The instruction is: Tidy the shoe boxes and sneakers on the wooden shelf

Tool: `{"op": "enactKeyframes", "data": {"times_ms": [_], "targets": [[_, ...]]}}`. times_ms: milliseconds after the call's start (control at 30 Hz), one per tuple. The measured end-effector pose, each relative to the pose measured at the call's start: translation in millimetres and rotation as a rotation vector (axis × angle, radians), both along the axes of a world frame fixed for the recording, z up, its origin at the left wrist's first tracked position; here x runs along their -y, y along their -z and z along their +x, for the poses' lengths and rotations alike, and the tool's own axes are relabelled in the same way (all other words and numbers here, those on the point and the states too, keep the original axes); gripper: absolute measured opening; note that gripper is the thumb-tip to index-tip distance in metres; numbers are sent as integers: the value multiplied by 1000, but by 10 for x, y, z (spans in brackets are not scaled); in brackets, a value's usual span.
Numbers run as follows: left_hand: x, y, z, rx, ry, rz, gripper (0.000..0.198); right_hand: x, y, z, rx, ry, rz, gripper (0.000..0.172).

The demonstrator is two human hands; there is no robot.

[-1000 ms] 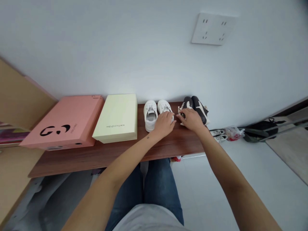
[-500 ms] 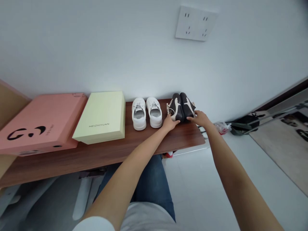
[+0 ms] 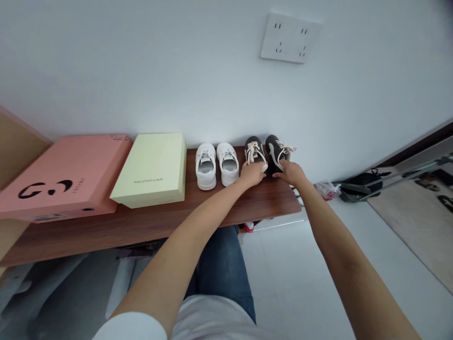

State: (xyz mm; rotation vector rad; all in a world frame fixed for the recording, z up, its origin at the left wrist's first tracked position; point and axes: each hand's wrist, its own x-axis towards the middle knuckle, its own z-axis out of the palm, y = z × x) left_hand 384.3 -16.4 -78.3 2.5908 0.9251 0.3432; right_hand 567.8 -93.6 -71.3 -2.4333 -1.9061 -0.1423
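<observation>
Two dark brown sneakers with cream laces stand upright on the wooden shelf [image 3: 244, 208], toes toward the wall. My left hand [image 3: 253, 174] grips the heel end of the left dark sneaker [image 3: 252, 143], hiding much of its opening. Around the heel of the right dark sneaker [image 3: 273, 146] my right hand [image 3: 290, 173] is closed. A narrow gap separates the two dark shoes. Just left of them sits a pair of white sneakers, the left white sneaker [image 3: 206, 181] and the right white sneaker [image 3: 228, 177], toes also facing the wall.
A pale yellow shoebox [image 3: 155, 156] and a pink shoebox [image 3: 81, 160] lie on the shelf to the left. The wall behind bears a socket plate [image 3: 290, 38]. Past the shelf's right end, a plastic bag [image 3: 328, 190] and a dark bag [image 3: 366, 184] rest on the floor.
The two dark sneakers were pressed together and tilted on their sides; now they stand upright and apart. My hands have turned with them and stay on their heels.
</observation>
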Motion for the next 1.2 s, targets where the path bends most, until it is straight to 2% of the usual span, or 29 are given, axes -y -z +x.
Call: {"op": "enactKeyframes", "data": {"times_ms": [100, 233, 800, 1000, 1200], "targets": [[12, -68, 5, -90, 18, 75, 24, -23, -75, -77, 136, -58, -48, 28], [30, -108, 36, -146, 23, 101, 23, -67, -118, -165, 213, -86, -101, 28], [24, -29, 59, -164, 12, 89, 27, -123, -18, -249, 189, -74, -173, 30], [71, -13, -51, -25, 64, 144, 31, -105, -11, -315, 135, -48, -86, 31], [195, -52, -294, 112, 92, 200, 33, -25, -128, -427, 75, -48, 55, 33]]}}
